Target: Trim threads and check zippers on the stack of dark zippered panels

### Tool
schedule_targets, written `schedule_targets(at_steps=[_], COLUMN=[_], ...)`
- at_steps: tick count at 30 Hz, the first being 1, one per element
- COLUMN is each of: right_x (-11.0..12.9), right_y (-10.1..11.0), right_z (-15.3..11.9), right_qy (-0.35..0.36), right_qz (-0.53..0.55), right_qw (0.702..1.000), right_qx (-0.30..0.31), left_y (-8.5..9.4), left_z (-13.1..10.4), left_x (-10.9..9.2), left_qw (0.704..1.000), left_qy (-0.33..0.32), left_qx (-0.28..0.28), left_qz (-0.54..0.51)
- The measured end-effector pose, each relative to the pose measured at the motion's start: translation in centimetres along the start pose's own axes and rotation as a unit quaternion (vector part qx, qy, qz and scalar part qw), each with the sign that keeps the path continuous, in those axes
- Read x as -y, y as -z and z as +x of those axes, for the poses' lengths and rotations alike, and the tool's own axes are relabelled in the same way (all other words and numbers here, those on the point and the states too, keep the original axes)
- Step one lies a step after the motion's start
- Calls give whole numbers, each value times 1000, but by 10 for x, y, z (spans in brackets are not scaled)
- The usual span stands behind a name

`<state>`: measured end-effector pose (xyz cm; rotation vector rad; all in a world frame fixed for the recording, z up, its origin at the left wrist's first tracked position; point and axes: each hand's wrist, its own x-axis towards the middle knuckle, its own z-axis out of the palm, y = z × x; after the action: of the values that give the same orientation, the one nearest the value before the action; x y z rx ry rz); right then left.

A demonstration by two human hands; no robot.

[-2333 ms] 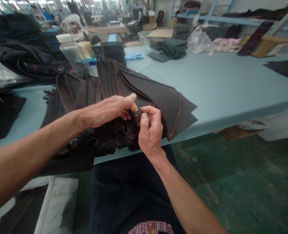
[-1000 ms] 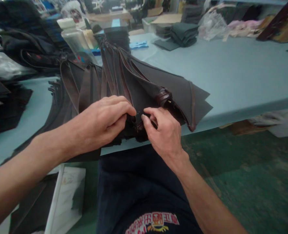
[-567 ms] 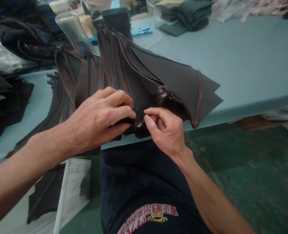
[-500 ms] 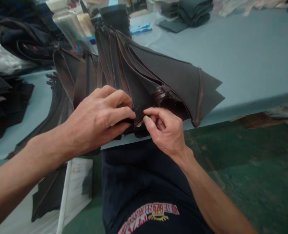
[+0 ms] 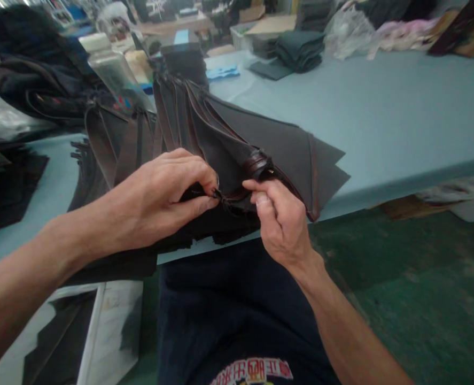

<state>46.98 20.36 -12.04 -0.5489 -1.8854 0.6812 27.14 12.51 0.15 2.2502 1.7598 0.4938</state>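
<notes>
A stack of dark grey fabric pieces with brown binding [image 5: 277, 125] fans across the table's near edge. My left hand [image 5: 172, 195] pinches the frayed corner of one piece between thumb and forefinger. Just to its right, my right hand [image 5: 282, 216] is closed, thumb against the curled fingers, close to the fabric's lower edge. Whatever sits inside the right fingers is hidden. Right above that hand, a rolled brown strip [image 5: 256, 163] lies on the fabric.
The pale blue-green table [image 5: 389, 107] stretches right. At the back stand a tilted clear bottle [image 5: 112, 67], folded dark cloth [image 5: 301, 51] and a plastic bag [image 5: 349, 32]. More dark pieces [image 5: 10, 182] lie left; a white bin [image 5: 116, 326] stands below.
My left thumb and forefinger have lifted the fabric corner into a pinch. My right hand has moved slightly right, away from the left. The camera view has tipped up.
</notes>
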Motion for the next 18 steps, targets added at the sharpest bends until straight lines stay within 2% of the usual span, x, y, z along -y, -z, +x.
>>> schedule_targets(at_steps=[3,6,9,13,18], right_x=[1,0,-3,-6,-5], right_y=[6,11,13,10,5], right_z=[4,7,6,2,-2], right_qy=[2,-35,-48,-24,-53], right_qz=[-15,-30,-30,-30,-12], right_qw=[1000,999,998,999,998], right_qx=[2,-6,24,36,40], left_y=[-5,-11,-14,-14,-16], left_z=[0,0,3,7,2], left_x=[2,7,12,13,12], left_qw=[998,993,991,997,999], left_qy=[36,61,63,40,-27], left_qx=[-6,6,10,2,12], left_qz=[-45,-104,-121,-70,-27])
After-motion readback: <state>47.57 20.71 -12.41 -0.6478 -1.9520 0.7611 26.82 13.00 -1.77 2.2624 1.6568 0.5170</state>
